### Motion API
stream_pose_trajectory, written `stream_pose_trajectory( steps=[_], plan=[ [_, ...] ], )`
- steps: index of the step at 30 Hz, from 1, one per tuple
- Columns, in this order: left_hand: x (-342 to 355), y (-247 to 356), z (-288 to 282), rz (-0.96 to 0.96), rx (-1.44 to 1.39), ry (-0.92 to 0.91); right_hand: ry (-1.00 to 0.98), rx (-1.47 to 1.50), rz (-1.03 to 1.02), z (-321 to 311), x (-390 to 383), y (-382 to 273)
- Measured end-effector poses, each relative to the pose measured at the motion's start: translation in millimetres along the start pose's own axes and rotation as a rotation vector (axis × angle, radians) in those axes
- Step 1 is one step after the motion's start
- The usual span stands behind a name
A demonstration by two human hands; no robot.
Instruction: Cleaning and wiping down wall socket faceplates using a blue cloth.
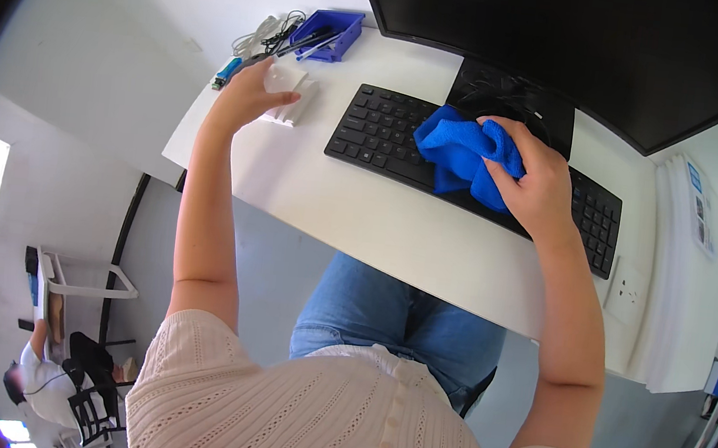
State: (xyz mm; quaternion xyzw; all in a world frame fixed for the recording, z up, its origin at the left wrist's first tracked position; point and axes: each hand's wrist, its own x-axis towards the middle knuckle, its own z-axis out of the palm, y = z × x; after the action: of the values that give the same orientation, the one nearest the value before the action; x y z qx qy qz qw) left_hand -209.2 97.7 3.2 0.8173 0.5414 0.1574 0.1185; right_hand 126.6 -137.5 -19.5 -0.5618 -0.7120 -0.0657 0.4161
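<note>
My right hand (pixel 541 177) grips a bunched blue cloth (pixel 463 152), its fingers and thumb closed round the fabric. The cloth lies over the middle of a black keyboard (pixel 377 134) and covers some of its keys. My left hand (pixel 248 100) is over the left part of the desk, thumb apart from the fingers, holding nothing that I can see. Its thumb overlaps a small white block-shaped object (pixel 304 100); whether they touch I cannot tell. Just past its fingers lie a dark slim object and a light-blue item (pixel 227 70).
A blue tray (pixel 349 41) with pens stands at the desk's back left, next to coiled cables (pixel 267 35). Behind the keyboard rises a large black monitor (pixel 562 44). White stacked sheets (pixel 676 284) and a socket panel (pixel 626 292) are at the right. Another person (pixel 53 389) sits at far left.
</note>
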Motion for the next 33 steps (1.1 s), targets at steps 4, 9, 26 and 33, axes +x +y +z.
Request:
stream_pose_trajectory(
  steps=[4, 9, 26, 33],
  plan=[
    [2, 14, 5, -0.022, 0.071, -0.046, -0.024, 0.001, 0.025, -2, -2, 1],
    [7, 3, 10, 0.006, 0.113, -0.068, -0.025, -0.005, 0.001, 0, -2, 3],
    [-55, 115, 13, 0.307, -0.800, -0.236, 0.006, 0.010, -0.045, -13, 1, -9],
    [-86, 208, 47, 0.335, -1.150, -0.550, 0.147, 0.304, 0.088, -29, 24, -37]
  ],
)
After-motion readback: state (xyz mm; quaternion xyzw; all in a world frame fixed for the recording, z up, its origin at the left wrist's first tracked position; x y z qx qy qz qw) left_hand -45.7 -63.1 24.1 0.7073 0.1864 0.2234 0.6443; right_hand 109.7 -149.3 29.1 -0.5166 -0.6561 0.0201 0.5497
